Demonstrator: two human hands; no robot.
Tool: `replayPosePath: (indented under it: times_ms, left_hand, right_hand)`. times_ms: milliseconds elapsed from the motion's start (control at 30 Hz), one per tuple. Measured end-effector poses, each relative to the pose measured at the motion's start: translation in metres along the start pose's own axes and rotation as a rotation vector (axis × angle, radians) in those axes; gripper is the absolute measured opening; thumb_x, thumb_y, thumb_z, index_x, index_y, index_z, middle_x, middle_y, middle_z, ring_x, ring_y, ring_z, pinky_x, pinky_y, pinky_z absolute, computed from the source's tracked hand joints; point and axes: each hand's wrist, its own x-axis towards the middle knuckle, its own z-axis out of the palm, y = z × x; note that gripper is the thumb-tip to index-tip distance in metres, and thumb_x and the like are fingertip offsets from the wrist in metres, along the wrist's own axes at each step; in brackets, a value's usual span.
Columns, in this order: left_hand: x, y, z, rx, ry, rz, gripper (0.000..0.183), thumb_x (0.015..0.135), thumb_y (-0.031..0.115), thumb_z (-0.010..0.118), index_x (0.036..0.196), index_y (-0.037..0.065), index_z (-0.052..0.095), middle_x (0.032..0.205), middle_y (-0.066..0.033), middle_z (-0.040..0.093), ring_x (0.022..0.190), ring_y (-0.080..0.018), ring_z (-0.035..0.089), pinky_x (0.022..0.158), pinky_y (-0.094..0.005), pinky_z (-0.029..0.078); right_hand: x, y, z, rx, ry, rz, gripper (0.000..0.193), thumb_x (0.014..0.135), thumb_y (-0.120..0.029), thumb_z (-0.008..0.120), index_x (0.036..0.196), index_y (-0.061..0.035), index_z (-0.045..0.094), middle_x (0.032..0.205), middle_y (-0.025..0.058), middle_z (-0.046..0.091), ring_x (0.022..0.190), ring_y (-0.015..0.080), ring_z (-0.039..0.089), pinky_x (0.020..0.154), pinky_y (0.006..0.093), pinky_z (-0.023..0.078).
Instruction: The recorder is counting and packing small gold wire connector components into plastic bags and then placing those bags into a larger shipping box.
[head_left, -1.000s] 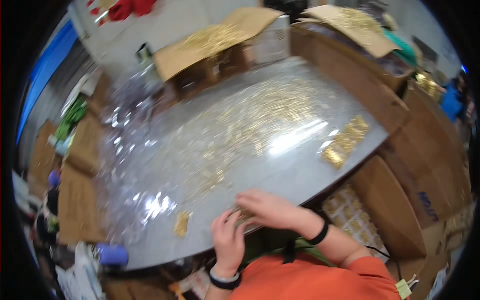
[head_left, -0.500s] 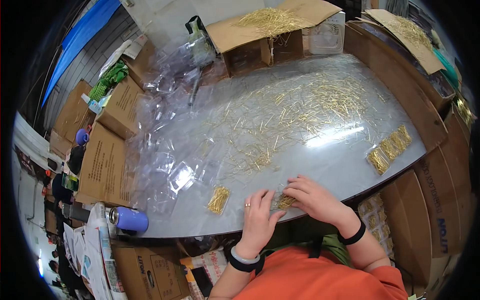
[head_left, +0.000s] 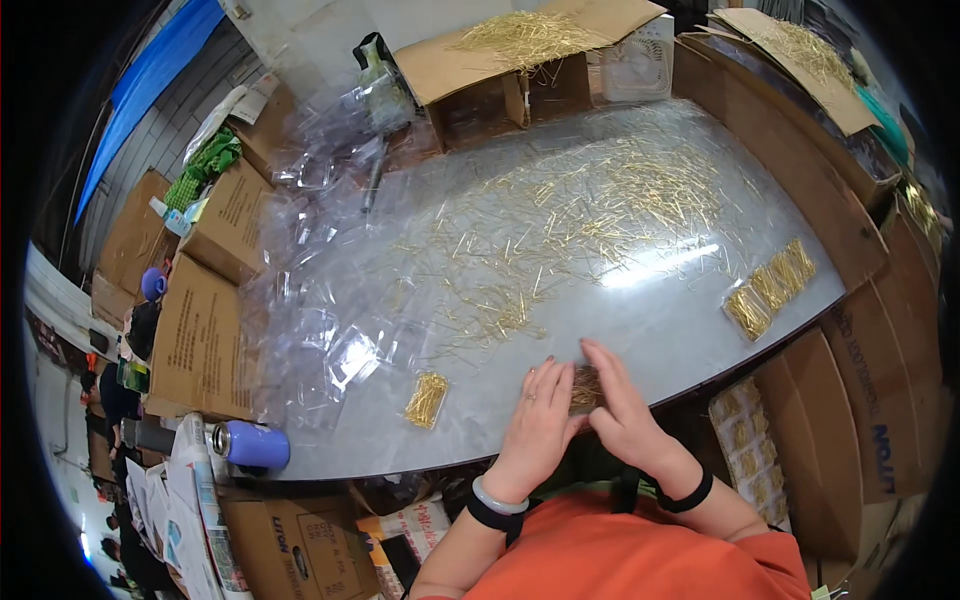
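Note:
Between my two hands, at the table's front edge, is a bundle of thin gold-coloured wire pins [head_left: 585,388], partly covered by my fingers. My left hand [head_left: 540,420] presses against its left side with the fingers held together. Along the right side lies my right hand [head_left: 632,415], its fingers straight and its thumb near the bundle's near end. A clear plastic box filled with gold pins [head_left: 427,400] sits left of my hands. Several more filled boxes [head_left: 768,290] stand in a row by the right edge. Loose gold pins [head_left: 640,195] are strewn over the far half.
Empty clear plastic boxes [head_left: 330,290] are heaped on the table's left side. A purple bottle [head_left: 252,444] lies at the front left corner. Cardboard walls [head_left: 790,160] line the right side. Below the right edge, a tray of filled boxes [head_left: 745,450] stands beside cardboard.
Both hands have turned so their fingers point away from me, now flanking the bundle on either side. The right hand's fingers no longer lie across it. The whole view has shifted slightly.

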Motion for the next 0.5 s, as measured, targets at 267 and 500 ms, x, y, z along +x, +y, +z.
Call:
replayPosePath:
  times_ms: [267,500]
  left_hand:
    - [-0.007,-0.003,-0.005,-0.104,0.056,-0.061,0.078,0.079,0.001,0.076,0.148,-0.006,0.039,0.144,-0.0285,0.048,0.136,-0.0457,0.045,0.114,-0.0480,0.040]
    - [-0.007,-0.009,0.000,-0.197,0.077,-0.103,0.081,0.076,-0.005,0.076,0.148,-0.004,0.039,0.143,-0.0266,0.049,0.135,-0.0437,0.047,0.112,-0.0455,0.043]
  right_hand:
    - [0.016,-0.005,-0.026,0.052,-0.258,-0.047,0.080,0.085,-0.004,0.065,0.154,0.0056,0.027,0.156,0.0283,0.036,0.145,0.0443,0.036,0.122,0.0460,0.030]
    - [0.018,-0.012,-0.010,-0.211,-0.272,-0.199,0.072,0.089,-0.013,0.073,0.148,0.0064,0.036,0.152,0.0276,0.043,0.135,0.0437,0.047,0.112,0.0462,0.043]
